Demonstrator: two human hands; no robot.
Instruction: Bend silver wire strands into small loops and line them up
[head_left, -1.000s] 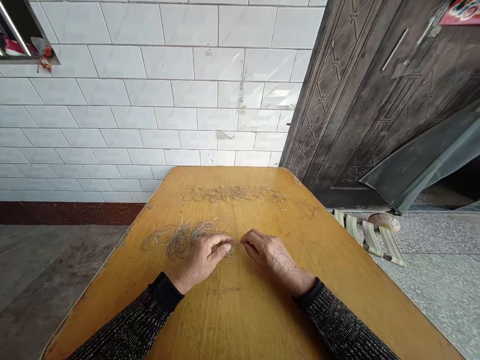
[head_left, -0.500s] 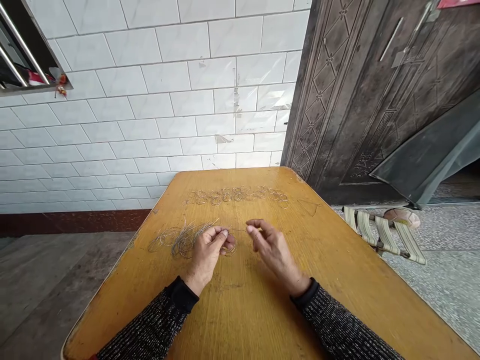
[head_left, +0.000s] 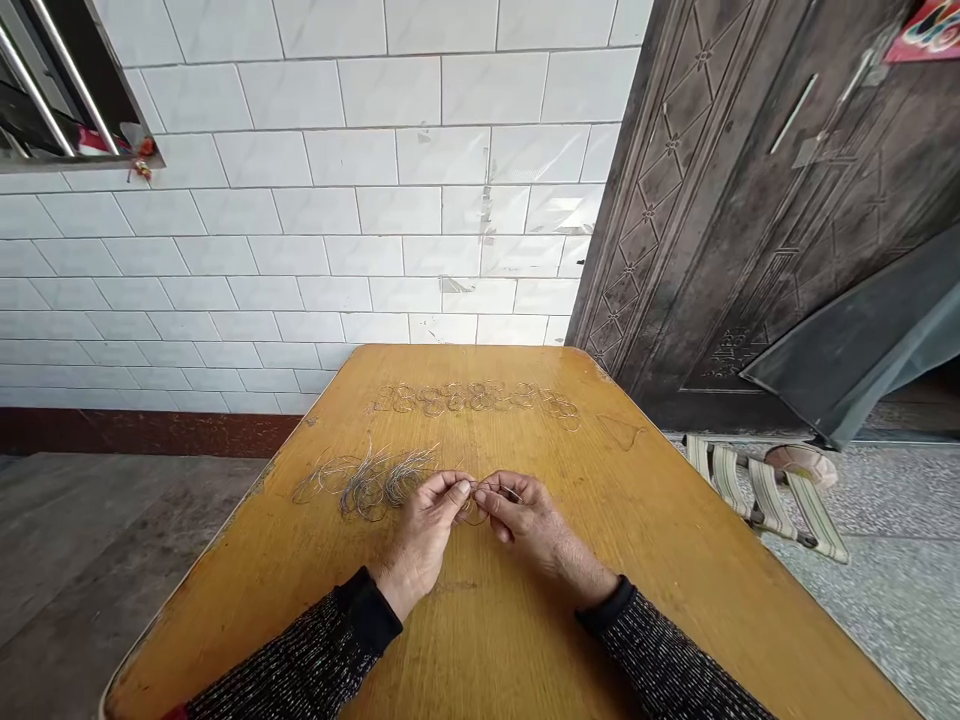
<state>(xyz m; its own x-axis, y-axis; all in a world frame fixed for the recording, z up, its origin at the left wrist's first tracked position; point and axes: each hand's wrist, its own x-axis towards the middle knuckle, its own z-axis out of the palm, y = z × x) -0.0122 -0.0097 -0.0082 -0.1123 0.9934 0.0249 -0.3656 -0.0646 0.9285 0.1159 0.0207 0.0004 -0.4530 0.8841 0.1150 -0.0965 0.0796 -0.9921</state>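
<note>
Over the middle of the wooden table (head_left: pixel 525 620), my left hand (head_left: pixel 431 525) and my right hand (head_left: pixel 525 515) meet with their fingertips almost touching. Both pinch a thin wire (head_left: pixel 474 514), which curves in a small loop below the fingertips. The fingers cover most of it. Just left of my left hand lies a tangled bundle of loose wires (head_left: pixel 367 485), silvery and dark. Farther back, a row of wire rings (head_left: pixel 480 396) stretches across the table.
A single bent wire (head_left: pixel 621 432) lies near the table's right edge. The white tiled wall (head_left: pixel 322 220) stands behind the table, with a dark carved door (head_left: pixel 720 250) to the right. A stool with striped straps (head_left: pixel 765 495) is on the floor at right.
My right hand has come left to meet my left hand, and its fingers have closed on the wire. My left hand keeps its pinch. The view has shifted slightly.
</note>
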